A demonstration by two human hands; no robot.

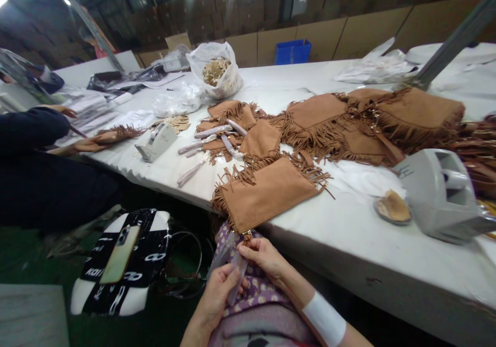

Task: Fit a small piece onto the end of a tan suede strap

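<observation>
A tan fringed pouch (267,193) lies at the table's near edge, its metal zip pull end hanging over toward me. Just below that end, my right hand (265,259) pinches a short brown strap (247,238) fixed to the pouch. My left hand (222,291), fingers closed, grips a see-through plastic sleeve (237,274) beneath the strap. Both hands are close together above my lap, over a purple flowered cloth (263,290). How far the strap sits inside the sleeve I cannot tell.
More fringed pouches (318,111) are heaped behind, with plastic-wrapped straps (211,132) nearby. Tape dispensers (437,192) (157,142) stand on the white table (349,233). On the left, a co-worker's hand (87,144) holds a fringed piece. A phone (120,254) rests on a patterned seat.
</observation>
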